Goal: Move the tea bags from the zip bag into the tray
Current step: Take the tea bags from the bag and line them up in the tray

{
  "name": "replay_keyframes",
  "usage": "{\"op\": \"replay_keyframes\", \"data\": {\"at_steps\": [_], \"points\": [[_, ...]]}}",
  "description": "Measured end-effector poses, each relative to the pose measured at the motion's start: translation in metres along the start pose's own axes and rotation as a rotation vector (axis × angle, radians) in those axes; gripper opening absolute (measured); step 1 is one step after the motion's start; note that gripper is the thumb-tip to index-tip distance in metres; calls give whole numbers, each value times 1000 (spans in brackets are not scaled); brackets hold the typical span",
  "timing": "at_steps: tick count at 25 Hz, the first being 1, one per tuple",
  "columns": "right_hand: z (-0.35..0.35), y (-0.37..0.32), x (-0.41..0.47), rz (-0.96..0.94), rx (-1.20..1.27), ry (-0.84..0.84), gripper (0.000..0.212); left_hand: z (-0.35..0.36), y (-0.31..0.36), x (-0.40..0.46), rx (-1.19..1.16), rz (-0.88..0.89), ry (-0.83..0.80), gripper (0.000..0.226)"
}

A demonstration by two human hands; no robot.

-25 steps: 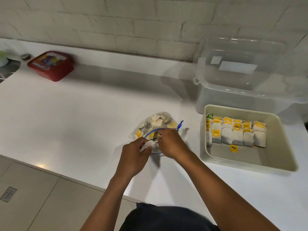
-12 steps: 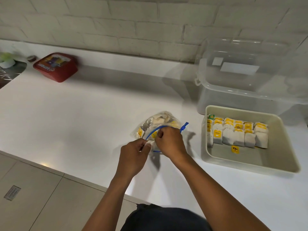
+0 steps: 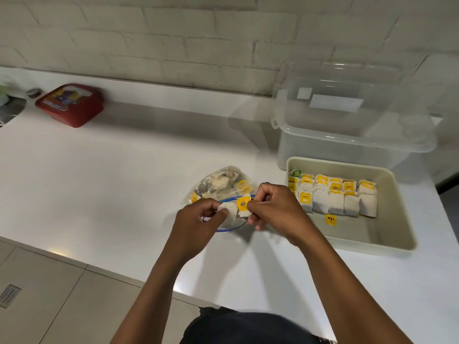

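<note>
Two hands near front edge of white tabletop (image 3: 104,184), close together. Left hand (image 3: 196,227) pinches white tea bag (image 3: 229,211). Right hand (image 3: 275,209) pinches yellow tag (image 3: 243,202) of same bag, fingers curled. Just behind hands: clear zip bag (image 3: 221,186) with blue rim, more tea bags inside. Right of it, near right edge: cream tray (image 3: 397,229), rows of tea bags (image 3: 335,197) at its far side. Behind tray: big clear box (image 3: 347,125). Far left, by back edge: red box (image 3: 70,104)
</note>
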State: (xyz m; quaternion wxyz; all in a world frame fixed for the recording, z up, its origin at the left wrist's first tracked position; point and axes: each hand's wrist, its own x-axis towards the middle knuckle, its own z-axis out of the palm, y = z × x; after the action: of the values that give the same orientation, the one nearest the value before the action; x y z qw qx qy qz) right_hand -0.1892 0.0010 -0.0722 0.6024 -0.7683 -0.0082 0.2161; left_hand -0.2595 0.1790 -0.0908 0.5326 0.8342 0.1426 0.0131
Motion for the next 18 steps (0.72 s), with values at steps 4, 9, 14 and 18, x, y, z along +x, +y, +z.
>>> {"op": "replay_keyframes", "data": {"at_steps": [4, 9, 14, 18], "points": [[-30, 1, -5, -111, 29, 36, 11, 23, 31, 7, -83, 101, -62, 6], [-90, 5, -10, -148, -5, 137, 16, 65, 68, 26, 7, 263, -83, 6], [-172, 30, 1, -144, -365, 231, 7, 118, 96, 54, 416, 388, -125, 11], [-187, 50, 13, -149, -617, 69, 14, 147, 101, 66, 734, 348, -240, 17]]}}
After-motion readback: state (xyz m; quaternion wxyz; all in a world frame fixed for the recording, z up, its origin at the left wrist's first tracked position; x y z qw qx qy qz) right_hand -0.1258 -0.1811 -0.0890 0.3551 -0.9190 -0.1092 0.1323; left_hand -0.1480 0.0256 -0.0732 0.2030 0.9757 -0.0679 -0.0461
